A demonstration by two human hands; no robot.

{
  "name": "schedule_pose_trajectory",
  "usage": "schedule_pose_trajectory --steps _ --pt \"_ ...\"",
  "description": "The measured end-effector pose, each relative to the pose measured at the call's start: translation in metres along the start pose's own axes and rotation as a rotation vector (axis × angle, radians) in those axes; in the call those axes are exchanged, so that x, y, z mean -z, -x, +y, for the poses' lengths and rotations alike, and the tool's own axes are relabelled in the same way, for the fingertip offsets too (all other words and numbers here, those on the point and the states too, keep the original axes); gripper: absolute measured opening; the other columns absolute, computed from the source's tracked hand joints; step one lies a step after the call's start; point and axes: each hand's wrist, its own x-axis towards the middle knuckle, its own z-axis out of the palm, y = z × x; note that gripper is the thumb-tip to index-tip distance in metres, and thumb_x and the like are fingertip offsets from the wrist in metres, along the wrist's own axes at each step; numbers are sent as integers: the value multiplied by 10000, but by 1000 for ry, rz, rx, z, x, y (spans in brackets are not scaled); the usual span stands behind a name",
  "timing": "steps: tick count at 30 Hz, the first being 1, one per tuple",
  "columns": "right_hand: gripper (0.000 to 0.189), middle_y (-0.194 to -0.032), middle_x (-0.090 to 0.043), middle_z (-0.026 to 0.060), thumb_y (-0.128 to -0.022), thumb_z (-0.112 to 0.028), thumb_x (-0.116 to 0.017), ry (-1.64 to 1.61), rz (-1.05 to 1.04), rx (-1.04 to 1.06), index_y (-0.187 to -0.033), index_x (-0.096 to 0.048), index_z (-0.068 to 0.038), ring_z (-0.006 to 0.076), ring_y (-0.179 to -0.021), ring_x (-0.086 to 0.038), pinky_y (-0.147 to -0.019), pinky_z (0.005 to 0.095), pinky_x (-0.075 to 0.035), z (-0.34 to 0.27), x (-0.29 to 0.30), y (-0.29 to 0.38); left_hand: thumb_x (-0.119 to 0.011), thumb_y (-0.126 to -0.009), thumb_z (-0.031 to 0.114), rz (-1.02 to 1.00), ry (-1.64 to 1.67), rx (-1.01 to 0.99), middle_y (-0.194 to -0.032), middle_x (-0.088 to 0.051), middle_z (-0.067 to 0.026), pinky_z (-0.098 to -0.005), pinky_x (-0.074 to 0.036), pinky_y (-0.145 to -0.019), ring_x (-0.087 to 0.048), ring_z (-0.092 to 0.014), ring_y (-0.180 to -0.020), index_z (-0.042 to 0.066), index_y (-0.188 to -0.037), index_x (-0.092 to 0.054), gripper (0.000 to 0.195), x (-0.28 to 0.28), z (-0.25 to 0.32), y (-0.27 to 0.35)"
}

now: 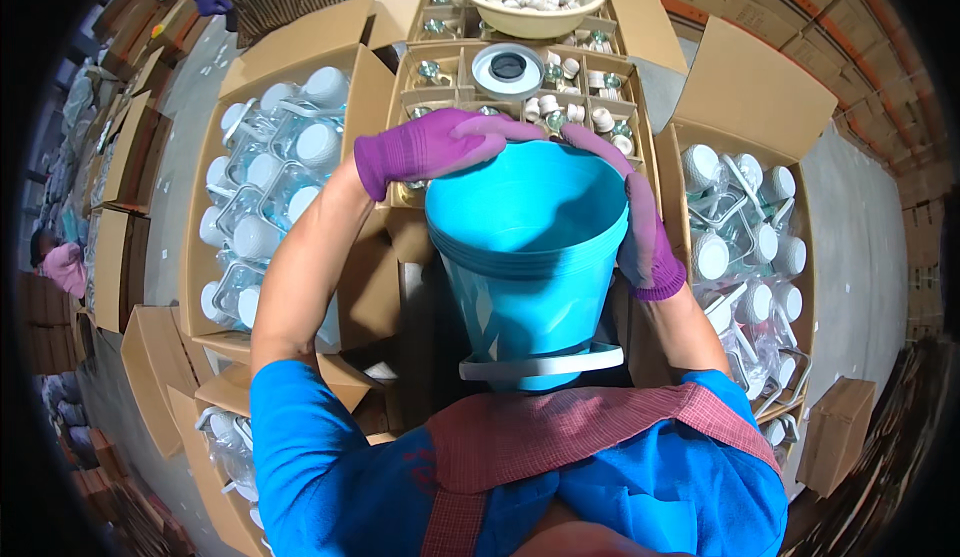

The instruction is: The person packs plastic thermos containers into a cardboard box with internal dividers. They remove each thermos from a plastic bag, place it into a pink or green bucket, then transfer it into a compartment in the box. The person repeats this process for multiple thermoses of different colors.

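Note:
A bright blue plastic bucket [525,287] is held close in front of my chest, its wide mouth facing up and away from me. Ridges run around its outside below the rim, and a white handle [540,364] hangs across its lower end. My left hand [450,144], in a purple knit glove, grips the far left part of the rim. On the right side, my right hand [634,204] wraps the rim and outer wall, its fingers reaching along the far edge. A shadow falls inside the bucket. Just beyond it, a divided carton [397,92] holds glass pieces and white caps.
Open cartons at left [196,219] and right [667,204] hold white-capped clear items with white handles. A cream basin [472,2] of small white pieces sits on a carton at the back. Nearer stands a round lid-like piece [536,81]. A person [64,264] is far left.

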Motion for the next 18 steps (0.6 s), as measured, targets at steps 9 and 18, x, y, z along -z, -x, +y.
schedule_pose_trajectory --steps 9,18 --pt "590 -1449 -487 162 -1054 -470 -339 269 -84 63 -1448 -459 -47 260 -1346 -466 -1151 388 -336 -14 -36 -1 -526 -1004 314 87 -194 283 -1214 -673 -146 -394 -511 -952 -656 -309 -1077 144 -1300 -631 357 8 16 56" --pt "548 -1435 -501 163 -1071 -430 -321 278 -88 60 -1430 -485 -50 260 -1344 -465 -1152 365 -331 7 -40 -16 -322 -1079 420 358 -281 -98 -1368 -604 -112 -381 -412 -1099 -554 -269 -1280 98 -1334 -609 501 9 -2 73"
